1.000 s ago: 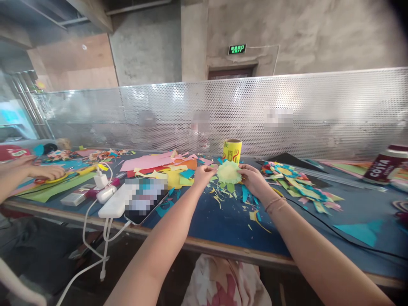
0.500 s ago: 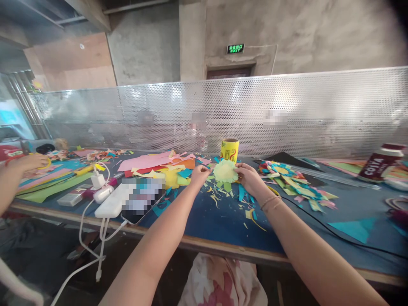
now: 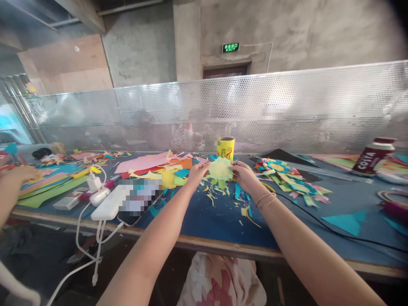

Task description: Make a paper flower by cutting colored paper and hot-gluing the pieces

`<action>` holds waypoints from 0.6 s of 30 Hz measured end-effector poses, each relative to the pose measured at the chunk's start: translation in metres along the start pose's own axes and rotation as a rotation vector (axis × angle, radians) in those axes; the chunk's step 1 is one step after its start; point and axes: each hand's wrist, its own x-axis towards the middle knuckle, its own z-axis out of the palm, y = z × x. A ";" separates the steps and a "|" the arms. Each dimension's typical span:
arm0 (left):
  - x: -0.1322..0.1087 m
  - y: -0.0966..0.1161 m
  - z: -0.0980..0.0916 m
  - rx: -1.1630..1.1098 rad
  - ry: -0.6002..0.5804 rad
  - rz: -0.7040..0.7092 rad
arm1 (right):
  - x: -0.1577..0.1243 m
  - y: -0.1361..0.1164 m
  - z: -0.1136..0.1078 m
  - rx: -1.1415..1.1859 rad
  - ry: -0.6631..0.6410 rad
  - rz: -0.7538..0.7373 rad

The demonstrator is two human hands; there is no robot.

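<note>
A pale yellow-green paper flower with jagged petals is held just above the blue tabletop. My left hand pinches its left edge with closed fingers. My right hand grips its right edge, fingers curled round it. Small paper scraps lie scattered below both hands. A yellow roll stands upright just behind the flower.
A phone and white power bank with cables lie at the left front edge. Coloured paper sheets and a cuttings pile flank my hands. A brown bottle stands far right. Another person's hand works at the far left. A perforated metal screen backs the table.
The view has drifted slightly; my hands keep hold of the paper flower. The other person's hand at the far left has shifted over the coloured sheets.
</note>
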 end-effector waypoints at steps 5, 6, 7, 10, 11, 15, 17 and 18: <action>-0.004 0.002 0.002 -0.015 -0.067 0.045 | -0.001 0.001 0.000 -0.008 -0.023 -0.007; -0.005 0.002 0.002 -0.024 -0.071 0.046 | -0.001 0.001 0.000 -0.012 -0.025 -0.006; -0.005 0.002 0.002 -0.029 -0.076 0.045 | -0.002 0.001 0.000 -0.018 -0.027 -0.002; -0.005 0.001 0.003 -0.033 -0.083 0.038 | -0.003 0.001 0.002 -0.035 -0.033 0.011; -0.005 0.001 0.002 -0.034 -0.077 0.033 | -0.003 0.002 0.002 -0.041 -0.036 0.017; -0.003 0.000 0.001 -0.026 -0.048 0.032 | -0.001 0.004 0.003 -0.066 -0.032 0.027; -0.003 0.000 0.001 -0.018 -0.050 0.044 | 0.000 0.005 0.003 -0.074 -0.023 0.020; -0.003 0.001 0.001 -0.019 -0.053 0.052 | 0.000 0.005 0.003 -0.077 -0.024 0.014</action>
